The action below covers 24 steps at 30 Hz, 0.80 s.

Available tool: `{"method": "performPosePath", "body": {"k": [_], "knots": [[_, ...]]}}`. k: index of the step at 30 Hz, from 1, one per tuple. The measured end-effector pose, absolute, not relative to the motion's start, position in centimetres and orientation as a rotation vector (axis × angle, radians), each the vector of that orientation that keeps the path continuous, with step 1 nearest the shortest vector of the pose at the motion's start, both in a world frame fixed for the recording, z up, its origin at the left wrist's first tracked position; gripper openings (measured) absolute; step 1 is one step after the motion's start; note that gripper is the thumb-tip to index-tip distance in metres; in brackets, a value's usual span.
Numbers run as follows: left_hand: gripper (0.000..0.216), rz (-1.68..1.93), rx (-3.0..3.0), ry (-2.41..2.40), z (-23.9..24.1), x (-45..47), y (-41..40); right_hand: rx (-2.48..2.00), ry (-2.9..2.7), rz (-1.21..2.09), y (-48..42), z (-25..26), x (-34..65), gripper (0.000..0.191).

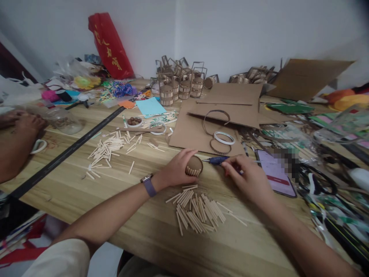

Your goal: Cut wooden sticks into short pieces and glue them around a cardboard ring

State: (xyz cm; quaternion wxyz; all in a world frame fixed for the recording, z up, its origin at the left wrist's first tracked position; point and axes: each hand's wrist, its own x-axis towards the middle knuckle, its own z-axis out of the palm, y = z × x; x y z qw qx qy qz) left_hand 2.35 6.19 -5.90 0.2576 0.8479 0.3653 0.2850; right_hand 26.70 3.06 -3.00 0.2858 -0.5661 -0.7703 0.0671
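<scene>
My left hand (180,169) is closed around a small round cardboard basket piece (194,166), which has short wooden sticks standing along its near edge. In my right hand (245,173) is a blue glue gun (217,160), its nozzle pointing left at the rim of the piece. Whether the tip touches the rim, I cannot tell. Just below my left hand lies a pile of short wooden sticks (198,213). Beyond the glue gun, a white tape roll (224,137) and a brown corrugated ring (220,146) rest on cardboard.
Flat cardboard sheets (187,130) lie ahead, with finished little baskets (184,89) behind. A second stick pile (108,148) is to the left. A phone (275,173) and tangled black cables (317,181) are at right. Another person's hands (30,125) rest at far left.
</scene>
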Motion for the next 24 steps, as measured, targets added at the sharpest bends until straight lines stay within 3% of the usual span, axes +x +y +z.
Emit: {"method": "performPosePath", "body": {"k": [7,17,24], "knots": [[0.088,0.791,2.398,1.099,-6.1,2.8,6.0,-1.859,-2.148,-0.01,2.9,-5.6,30.4,0.036],[0.082,0.834,2.382,1.1,-6.3,3.1,5.9,-2.056,-2.038,0.387,2.9,-4.1,29.7,0.035],[0.083,0.855,2.382,1.119,-6.4,3.1,6.1,-1.742,-1.747,0.768,2.0,-3.2,29.1,0.038]]}}
